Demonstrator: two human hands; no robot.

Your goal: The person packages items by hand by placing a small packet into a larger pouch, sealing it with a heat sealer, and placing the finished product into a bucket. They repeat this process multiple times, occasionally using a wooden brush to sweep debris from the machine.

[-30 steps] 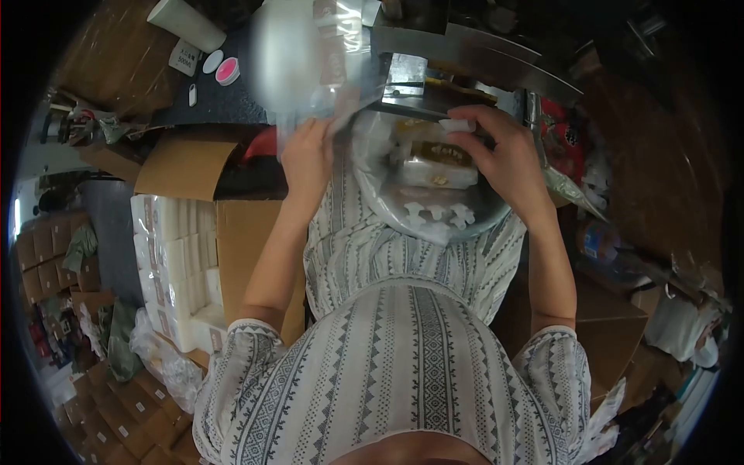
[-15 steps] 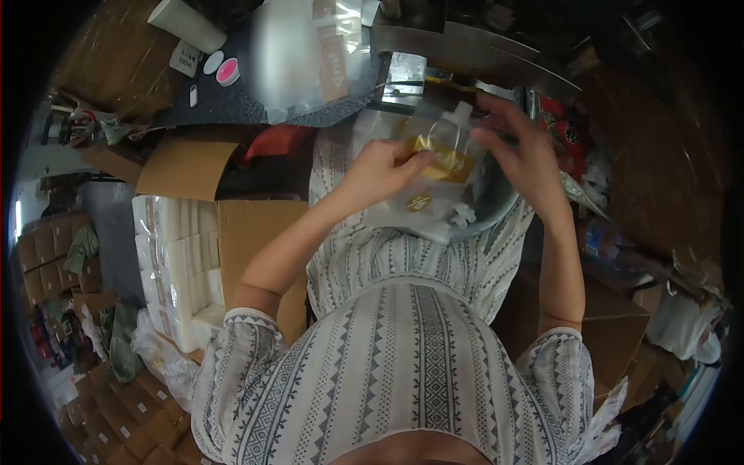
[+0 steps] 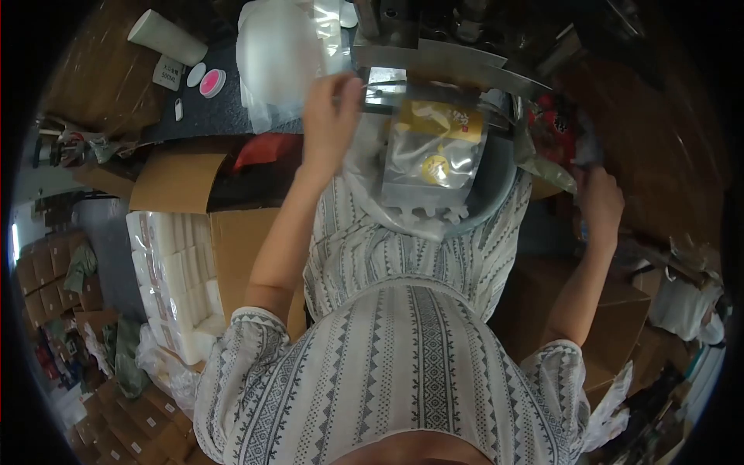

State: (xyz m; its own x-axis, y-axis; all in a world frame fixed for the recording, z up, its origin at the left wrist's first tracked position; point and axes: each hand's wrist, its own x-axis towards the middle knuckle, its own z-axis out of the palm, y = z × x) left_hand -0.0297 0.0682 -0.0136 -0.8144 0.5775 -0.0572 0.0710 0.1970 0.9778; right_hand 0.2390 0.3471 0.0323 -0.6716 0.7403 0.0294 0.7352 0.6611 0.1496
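Observation:
A clear stand-up pouch (image 3: 428,159) with a yellow printed band lies over the grey basin (image 3: 500,182) on my lap. Its upper edge is near the metal bar of a machine (image 3: 465,71). White plastic spouts (image 3: 425,211) show below the pouch. My left hand (image 3: 328,124) is raised left of the pouch, beside the stacked clear bags, its fingers curled; whatever they hold is hidden. On the far right my right hand (image 3: 601,203) is closed beside the red printed bags (image 3: 552,124). What its fingers grip cannot be made out.
A stack of clear bags (image 3: 275,66) lies on the dark tabletop at upper left, near a white cup (image 3: 167,37) and a small pink-topped tub (image 3: 212,83). An open carton (image 3: 174,178) and white wrapped packs (image 3: 174,271) stand to my left. Another carton (image 3: 612,325) stands right.
My hands have moved apart, the left up and leftward, the right down to the far right. The pouch both hands were at now lies over the basin without either touching it.

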